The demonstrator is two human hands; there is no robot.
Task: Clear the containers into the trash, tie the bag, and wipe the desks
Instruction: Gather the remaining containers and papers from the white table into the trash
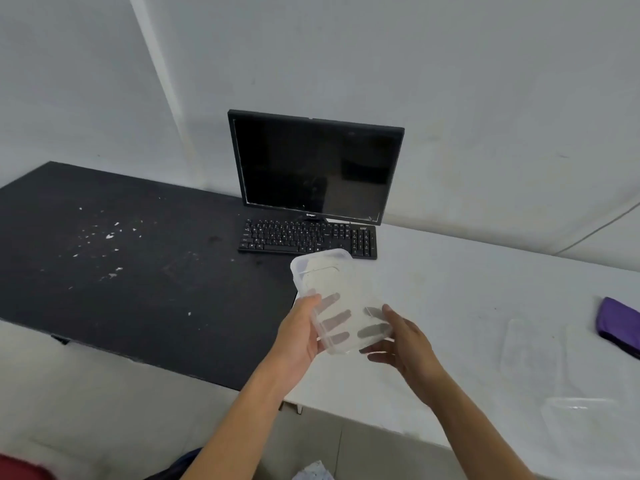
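I hold a clear plastic container (332, 292) tilted above the seam between the black desk (138, 289) and the white desk (467, 306). My left hand (301, 334) grips its left side, with fingers showing through the plastic underneath. My right hand (401, 337) supports its lower right corner from below. Two clear lids or containers lie flat on the white desk at the right, one (533, 348) farther back and one (581, 420) near the front edge. White crumbs (110, 237) are scattered over the black desk.
A black monitor (315, 168) and a black keyboard (308, 239) stand at the back across the desk seam. A purple cloth (620, 323) lies at the white desk's right edge. The floor shows in front of the desks.
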